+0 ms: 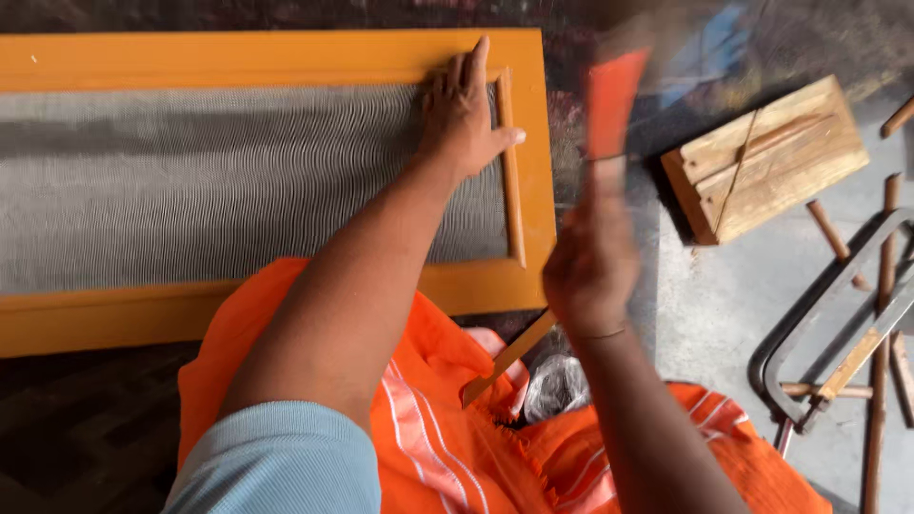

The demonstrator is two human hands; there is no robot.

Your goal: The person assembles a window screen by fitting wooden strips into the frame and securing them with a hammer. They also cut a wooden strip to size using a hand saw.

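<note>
An orange-painted wooden frame (267, 57) with grey wire mesh (190, 181) lies on the floor in front of me. My left hand (462, 114) presses flat on the mesh and on the thin inner strip (514, 209) at the frame's right end. My right hand (590, 271) is raised and blurred, gripping the handle of a hammer whose red-orange head (614, 100) points up above the frame's right edge. An orange striped cloth (447, 428) covers my lap.
A wooden block (771, 157) lies to the right on the grey floor. A metal hacksaw frame (838, 324) and several thin wooden sticks (833, 233) lie at the far right. A loose wooden strip (509, 357) and a small plastic bag (557, 385) rest by my lap.
</note>
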